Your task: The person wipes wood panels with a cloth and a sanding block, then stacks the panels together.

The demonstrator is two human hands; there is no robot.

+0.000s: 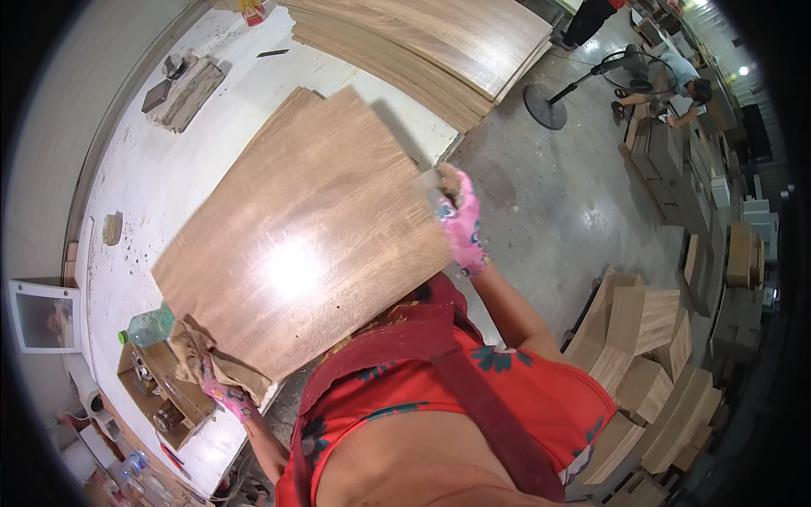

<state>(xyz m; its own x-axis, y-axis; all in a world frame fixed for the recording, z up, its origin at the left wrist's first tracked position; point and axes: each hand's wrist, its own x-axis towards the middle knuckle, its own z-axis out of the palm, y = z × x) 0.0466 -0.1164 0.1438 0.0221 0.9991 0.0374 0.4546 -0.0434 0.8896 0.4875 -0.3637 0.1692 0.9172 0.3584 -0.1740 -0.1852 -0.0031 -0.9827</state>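
Meanwhile, a brown wood panel (304, 228) lies on the white desk (169, 186), right hand (460, 224) clamped on its far edge, left hand (224, 390) clutching a tan rag (198, 351) at its near corner, apparently mid-wipe; steady grip needed next.

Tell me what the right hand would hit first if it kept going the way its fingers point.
The right hand grips the edge of the large wooden panel, fingers pointing up and away. Going on, it would probably first meet the stack of wooden panels beyond, though depth is unclear.
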